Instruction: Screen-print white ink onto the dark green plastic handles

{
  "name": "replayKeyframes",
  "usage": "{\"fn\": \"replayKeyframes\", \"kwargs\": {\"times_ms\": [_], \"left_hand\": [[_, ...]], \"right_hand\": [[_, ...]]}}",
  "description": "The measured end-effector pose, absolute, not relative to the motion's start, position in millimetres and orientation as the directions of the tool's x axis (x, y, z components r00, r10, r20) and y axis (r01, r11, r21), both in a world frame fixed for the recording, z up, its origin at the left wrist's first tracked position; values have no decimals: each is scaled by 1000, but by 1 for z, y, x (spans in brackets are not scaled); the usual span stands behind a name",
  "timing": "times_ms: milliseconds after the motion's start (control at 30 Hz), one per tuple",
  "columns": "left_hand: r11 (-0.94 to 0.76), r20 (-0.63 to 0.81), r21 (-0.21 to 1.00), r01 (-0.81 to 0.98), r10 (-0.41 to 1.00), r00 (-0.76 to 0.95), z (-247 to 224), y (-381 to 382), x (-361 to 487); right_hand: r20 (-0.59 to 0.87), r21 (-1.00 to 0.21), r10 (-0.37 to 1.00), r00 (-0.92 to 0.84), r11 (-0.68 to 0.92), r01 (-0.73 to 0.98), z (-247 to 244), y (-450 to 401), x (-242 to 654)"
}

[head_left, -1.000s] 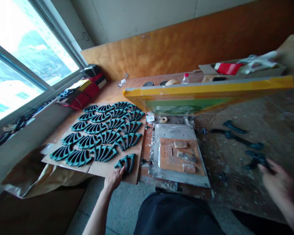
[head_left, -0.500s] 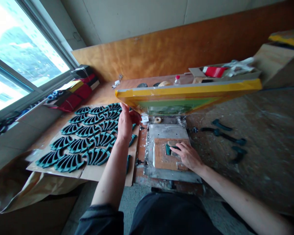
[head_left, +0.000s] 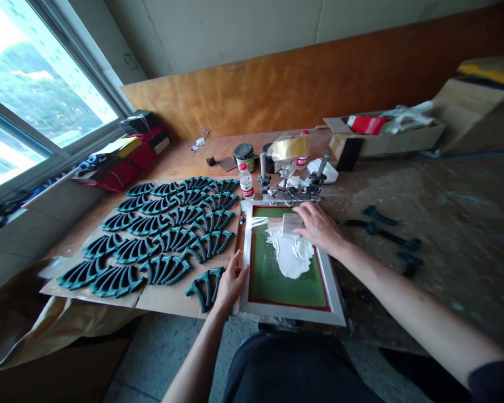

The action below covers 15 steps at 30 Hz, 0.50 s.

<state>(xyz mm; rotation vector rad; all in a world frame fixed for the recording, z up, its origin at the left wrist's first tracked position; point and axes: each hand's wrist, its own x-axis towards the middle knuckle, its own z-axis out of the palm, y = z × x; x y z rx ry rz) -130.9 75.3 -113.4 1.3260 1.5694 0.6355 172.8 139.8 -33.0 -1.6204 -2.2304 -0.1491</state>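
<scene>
A framed screen (head_left: 336,305) lies flat on the workbench, its green mesh bearing a patch of white paste (head_left: 293,258). My right hand (head_left: 319,225) is closed around a pale scraper (head_left: 293,224) at the upper part of the mesh, beside the paste. At the frame's left edge rests my left hand (head_left: 232,280), its fingers bent around the rim. Just left of that hand, a few dark green curved parts (head_left: 205,288) lie on cardboard. A metal hinge clamp (head_left: 292,193) stands at the screen's far edge. Whatever is beneath the screen is hidden.
Rows of green curved parts (head_left: 136,248) cover the cardboard at left. Behind the screen are a bottle (head_left: 246,182), a jar (head_left: 244,155) and a yellowish bundle (head_left: 289,148). Loose dark pieces (head_left: 382,230) lie right; an open carton (head_left: 397,143) is at the back right.
The raised screen has come down flat over the metal plate. My left hand moved down to its left edge. My right hand left the small green piece and now holds the scraper.
</scene>
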Motion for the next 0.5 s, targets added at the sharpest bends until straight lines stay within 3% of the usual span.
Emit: {"fn": "replayKeyframes", "kwargs": {"times_ms": [67,133,333,433,500], "left_hand": [[263,-332,818,511,942,47,-115,79,-130],[249,-326,805,539,944,51,-113,80,-132],[219,-306,820,529,949,82,-119,79,-135],[228,-306,821,523,950,65,-119,79,-135],[246,-310,831,499,949,48,-117,79,-135]], "right_hand": [[200,-139,924,-326,356,924,-40,134,156],[128,-150,908,-398,415,898,-52,115,153],[122,-218,701,-702,709,671,-55,68,180],[156,-228,733,-662,679,698,-49,76,179],[296,-165,743,-601,659,733,-55,76,172]]}}
